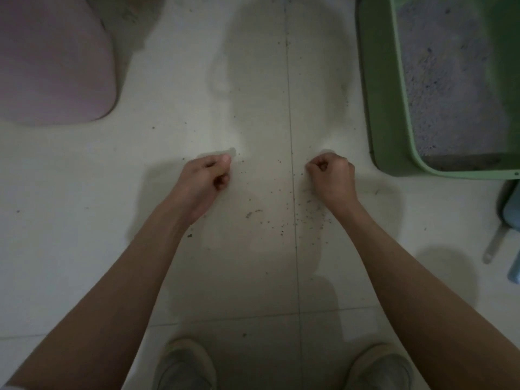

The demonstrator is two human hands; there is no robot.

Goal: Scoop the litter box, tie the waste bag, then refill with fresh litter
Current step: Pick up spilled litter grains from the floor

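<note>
A green litter box [382,108] stands at the upper right, holding pale grey litter [450,80]. My left hand [206,178] and my right hand [332,175] are held apart over the tiled floor, to the left of the box. The fingers of both hands are curled. Each hand pinches an edge of a thin, almost clear plastic bag [281,192] stretched between them. The film is faint, so its full outline is hard to make out. A metal handle [495,243] and a blue-grey tool lie at the right edge, below the box.
Litter grains [306,215] are scattered on the white tiles under and between my hands. A pink rounded object [53,66] fills the upper left corner. My two shoes [185,367] are at the bottom edge.
</note>
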